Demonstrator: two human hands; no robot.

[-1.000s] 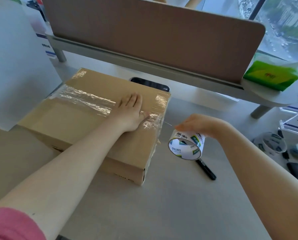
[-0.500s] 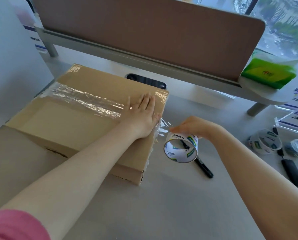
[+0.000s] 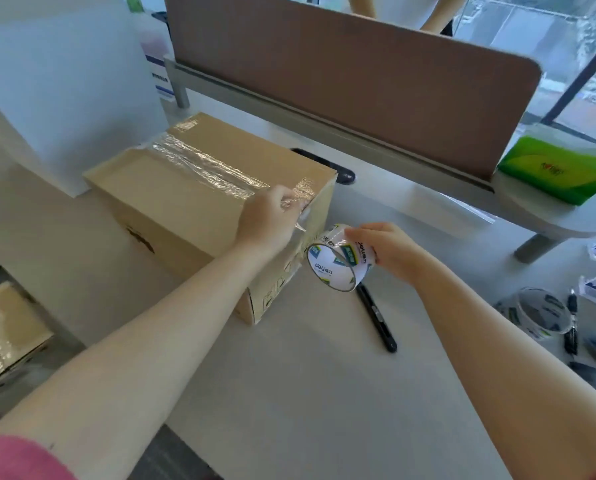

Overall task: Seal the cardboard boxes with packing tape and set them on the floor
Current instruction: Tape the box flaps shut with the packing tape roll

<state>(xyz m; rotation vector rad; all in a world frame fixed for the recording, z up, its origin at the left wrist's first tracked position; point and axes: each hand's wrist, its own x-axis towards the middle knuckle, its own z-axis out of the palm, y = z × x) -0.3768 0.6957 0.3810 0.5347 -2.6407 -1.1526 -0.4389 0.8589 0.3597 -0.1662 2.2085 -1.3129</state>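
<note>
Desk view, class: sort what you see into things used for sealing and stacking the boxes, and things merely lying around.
In use:
cardboard box on the desk
tape roll, held by the right hand
left hand at the box's taped edge
taped box lower left

Lying about:
black pen
green packet
spare tape roll

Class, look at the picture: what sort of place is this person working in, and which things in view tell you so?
Probably an office, at a shared workstation. A brown desk divider runs along the back of the pale desk, a cable port is set into the desktop, and large windows look out over a city from high up.
</note>
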